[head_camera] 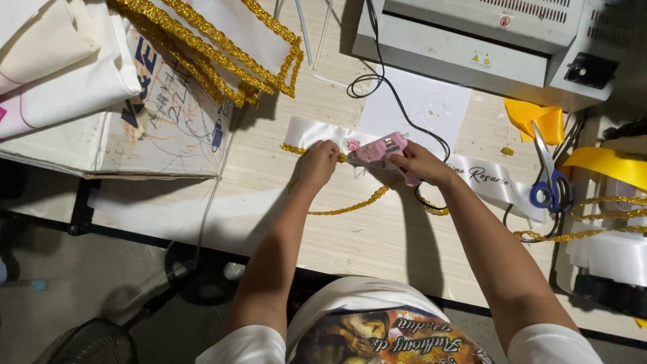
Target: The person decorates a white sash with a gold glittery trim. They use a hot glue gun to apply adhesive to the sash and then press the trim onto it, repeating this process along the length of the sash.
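Your right hand is wrapped around the grip of the pink glue gun, its nozzle pointing left at the white ribbon near the middle of the table. Your left hand has its fingers pressed together, pinching the gold braid trim against the ribbon's lower edge just beside the nozzle. Both forearms reach forward from the near edge, converging at the ribbon. Blue-handled scissors lie toward the right edge, a grey laminator sits at the far right corner, and gold-edged white panels rest at the far left.
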